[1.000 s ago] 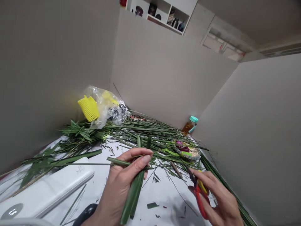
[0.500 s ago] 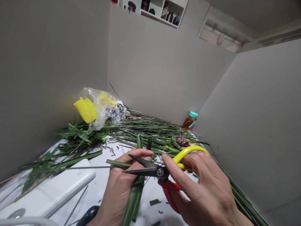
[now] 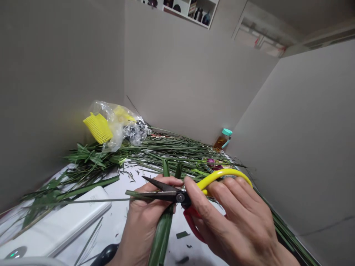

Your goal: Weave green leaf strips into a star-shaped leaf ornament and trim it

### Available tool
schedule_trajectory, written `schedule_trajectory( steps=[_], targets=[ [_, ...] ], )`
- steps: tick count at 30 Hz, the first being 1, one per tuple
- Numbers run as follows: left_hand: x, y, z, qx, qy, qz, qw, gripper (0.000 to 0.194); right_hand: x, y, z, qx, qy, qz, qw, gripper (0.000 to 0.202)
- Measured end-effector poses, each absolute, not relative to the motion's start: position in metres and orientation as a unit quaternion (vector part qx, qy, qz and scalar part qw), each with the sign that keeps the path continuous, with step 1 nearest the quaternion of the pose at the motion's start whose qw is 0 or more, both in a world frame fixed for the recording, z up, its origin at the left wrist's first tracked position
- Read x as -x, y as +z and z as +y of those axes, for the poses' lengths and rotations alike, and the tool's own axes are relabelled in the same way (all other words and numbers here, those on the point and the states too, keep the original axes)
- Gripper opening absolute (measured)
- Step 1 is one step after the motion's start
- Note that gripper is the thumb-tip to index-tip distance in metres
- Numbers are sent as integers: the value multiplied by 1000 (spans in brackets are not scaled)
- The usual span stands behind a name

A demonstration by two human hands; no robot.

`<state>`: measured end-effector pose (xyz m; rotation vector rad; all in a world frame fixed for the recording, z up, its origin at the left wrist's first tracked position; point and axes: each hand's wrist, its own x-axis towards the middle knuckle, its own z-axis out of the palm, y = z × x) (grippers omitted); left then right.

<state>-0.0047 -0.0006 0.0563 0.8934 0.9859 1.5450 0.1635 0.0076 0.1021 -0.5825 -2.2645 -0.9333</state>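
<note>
1. Left hand (image 3: 141, 221): fingers pinch the leaf strips (image 3: 161, 236) in front of the person.
2. Leaf strips: glossy, dark green, long and flat; two folded upper ends project above the fingers, the lower lengths extend below.
3. Right hand (image 3: 235, 218): fingers curl around the scissors (image 3: 180, 198), with yellow and red handles; dark blades parted across the left hand. Blade contact cannot be determined.
4. Table (image 3: 112, 225): white, carrying green stalks (image 3: 177, 147) beyond both hands.
</note>
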Motion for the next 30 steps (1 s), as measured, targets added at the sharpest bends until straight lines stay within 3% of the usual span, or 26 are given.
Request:
schedule_trajectory(
  steps=[30],
  targets=[
    [-2,61,-1,-375,633,376,563,13,-166,99,13,194,-359,-859,310,23]
  ],
)
